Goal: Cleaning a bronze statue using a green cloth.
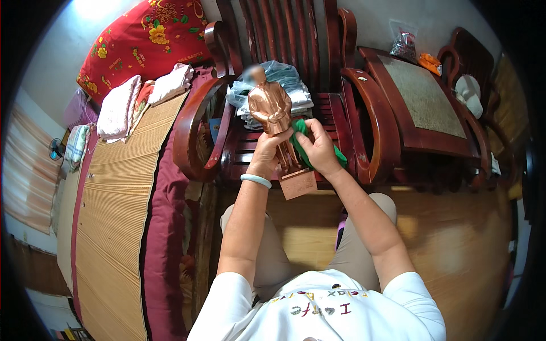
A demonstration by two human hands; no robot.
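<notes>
A shiny copper-coloured statuette [269,104] of a standing figure in a long coat tilts in front of me. My left hand [269,150] grips it around the waist and legs, a pale bangle on that wrist. Its square base [299,184] points towards me and bears faint writing. A green cloth [303,138] is pinched in my right hand [316,147], close beside the statuette's legs. Part of the cloth hangs below the fingers; whether it touches the metal is hard to tell. The figure's head is blurred.
A dark red wooden armchair [371,123] faces me, with folded cloths and a plastic bag [281,74] on its seat. At left is a bed with a bamboo mat [123,183] and pillows [119,106]. A wooden side table [420,100] at right carries a bag of dark items [404,44].
</notes>
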